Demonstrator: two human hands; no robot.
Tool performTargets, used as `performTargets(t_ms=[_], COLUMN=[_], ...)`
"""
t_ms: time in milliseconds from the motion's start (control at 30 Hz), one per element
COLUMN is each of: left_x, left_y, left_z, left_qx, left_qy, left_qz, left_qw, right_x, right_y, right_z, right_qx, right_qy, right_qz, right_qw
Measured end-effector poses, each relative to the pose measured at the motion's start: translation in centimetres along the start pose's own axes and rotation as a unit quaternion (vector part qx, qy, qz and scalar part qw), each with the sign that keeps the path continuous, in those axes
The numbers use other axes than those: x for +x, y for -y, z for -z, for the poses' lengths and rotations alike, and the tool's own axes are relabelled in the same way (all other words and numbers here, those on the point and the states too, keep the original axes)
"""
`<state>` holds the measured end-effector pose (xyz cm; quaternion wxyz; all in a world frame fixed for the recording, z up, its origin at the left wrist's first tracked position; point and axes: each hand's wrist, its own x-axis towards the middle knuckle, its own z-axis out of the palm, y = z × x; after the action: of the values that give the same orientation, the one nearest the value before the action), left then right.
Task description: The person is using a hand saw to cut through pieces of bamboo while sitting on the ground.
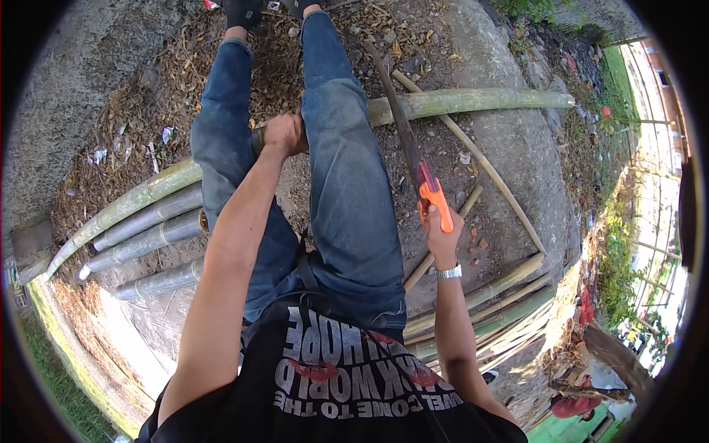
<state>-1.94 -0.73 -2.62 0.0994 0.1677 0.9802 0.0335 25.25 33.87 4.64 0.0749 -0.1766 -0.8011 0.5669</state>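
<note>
Cut bamboo sections (151, 240): several grey-green lengths lie side by side on the ground, well to the left of the left hand and below it.
Left hand (284, 134): fingers closed together around the long bamboo pole, gripping it between the person's two legs.
Long bamboo pole (473, 101): green, lies across the ground from lower left to upper right; it passes under the legs, and its thicker visible length extends to the right of the left hand.
Legs (343, 184): in blue jeans, straddling the pole, one on each side of the left hand.
Saw (413, 159): dark narrow blade with an orange handle; the blade runs up and left from the right hand, its tip near the pole.
Right hand (441, 235): clamped on the lower end of the orange handle; a metal wristwatch (448, 272) sits on the wrist just below.
Thin bamboo stick (473, 155): lies diagonally on the ground, just right of the saw.
Bamboo pile (491, 310): stacked poles, below and right of the right hand.
</note>
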Motion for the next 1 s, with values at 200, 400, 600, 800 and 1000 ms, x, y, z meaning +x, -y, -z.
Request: performTargets(t_ms=[200,400,600,800,1000], left_x=[-0.1,0.0,0.2,0.1,0.0], left_y=[-1.7,-0.2,-1.1,-1.9,-1.9], left_z=[1.0,0.5,1.5,0.1,0.8], left_qx=[-0.016,-0.006,-0.012,0.020,0.021], left_qy=[0.015,0.063,0.056,0.062,0.128], left_qz=[0.039,0.035,0.022,0.019,0.009], left_qw=[0.999,0.997,0.998,0.998,0.991], right_x=[15.4,0.9,-10.1,11.6,4.0], right_y=[5.1,2.2,0.7,3.3,3.1], right_z=[-5.3,-1.1,2.0,-8.0,-3.1], right_qx=[0.035,0.035,-0.004,-0.036,-0.067], right_qy=[-0.011,-0.004,-0.025,-0.095,-0.021], right_qz=[-0.054,-0.047,0.016,0.120,0.034], right_qw=[0.998,0.998,1.000,0.988,0.997])
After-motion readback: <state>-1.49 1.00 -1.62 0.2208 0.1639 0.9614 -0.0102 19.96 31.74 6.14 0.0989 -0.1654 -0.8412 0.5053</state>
